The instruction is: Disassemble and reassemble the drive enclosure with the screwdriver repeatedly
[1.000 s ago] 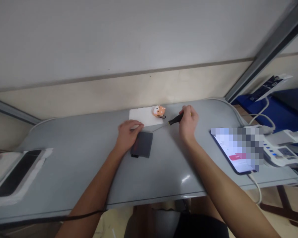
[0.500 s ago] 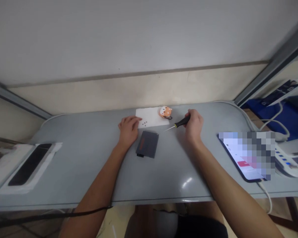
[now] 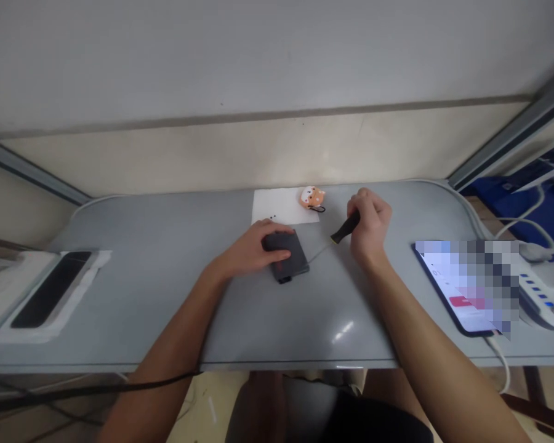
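Note:
A small dark flat box point(image 3: 295, 255) with a dim reddish marking lies on the grey table, slightly turned. My left hand point(image 3: 261, 247) grips it from the left, thumb across its top and fingers along the far edge. My right hand point(image 3: 370, 224) is closed around the black handle of a screwdriver point(image 3: 346, 228). Its thin metal shaft points down and left, with the tip at the box's right edge. Just beyond the box lies a white sheet of paper point(image 3: 281, 205) with several tiny dark screw-like bits point(image 3: 272, 216), partly hidden by my left hand.
An orange and white animal-shaped case point(image 3: 312, 197) sits on the paper's right end. To the right are a lit phone point(image 3: 457, 295) on a cable and a white power strip point(image 3: 542, 295). A black phone-like slab point(image 3: 53, 289) lies far left. A wall closes off the table's back.
My left hand has moved right from the paper's edge and taken hold of the dark box, which has turned. The screwdriver's tip has come down to the box's right edge.

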The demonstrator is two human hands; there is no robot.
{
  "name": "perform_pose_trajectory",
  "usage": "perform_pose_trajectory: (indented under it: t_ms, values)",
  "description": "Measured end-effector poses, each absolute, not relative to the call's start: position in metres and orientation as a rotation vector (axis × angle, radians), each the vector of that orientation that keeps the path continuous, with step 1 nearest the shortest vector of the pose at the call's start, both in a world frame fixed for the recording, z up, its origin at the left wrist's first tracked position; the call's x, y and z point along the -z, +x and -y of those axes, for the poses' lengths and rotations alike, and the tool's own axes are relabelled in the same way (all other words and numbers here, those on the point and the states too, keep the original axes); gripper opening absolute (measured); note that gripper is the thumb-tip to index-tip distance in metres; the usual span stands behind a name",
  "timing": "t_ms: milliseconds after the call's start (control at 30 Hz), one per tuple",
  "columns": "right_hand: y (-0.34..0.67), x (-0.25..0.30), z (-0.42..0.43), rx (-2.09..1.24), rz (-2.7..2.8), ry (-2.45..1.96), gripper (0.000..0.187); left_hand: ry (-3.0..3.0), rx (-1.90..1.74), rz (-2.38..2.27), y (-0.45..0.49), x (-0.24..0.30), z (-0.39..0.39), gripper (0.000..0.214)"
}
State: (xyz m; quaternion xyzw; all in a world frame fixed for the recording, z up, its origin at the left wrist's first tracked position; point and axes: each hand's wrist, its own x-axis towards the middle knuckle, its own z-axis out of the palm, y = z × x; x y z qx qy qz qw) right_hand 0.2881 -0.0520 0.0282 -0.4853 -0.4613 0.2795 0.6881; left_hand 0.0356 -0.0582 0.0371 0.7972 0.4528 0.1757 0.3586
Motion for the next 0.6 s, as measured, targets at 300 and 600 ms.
perform_pose_trajectory:
  t_ms: [300,600]
  values:
    - [0.293,-0.045,0.065,-0.448,1.285,-1.164,0.035,1.952,-0.380,-1.261,0.029,-0.030,0.061,0.056]
    - [0.282,-0.042,0.071,-0.294,1.291,-1.109,0.034,1.940,-0.522,-1.065,0.020,-0.019,0.058,0.046]
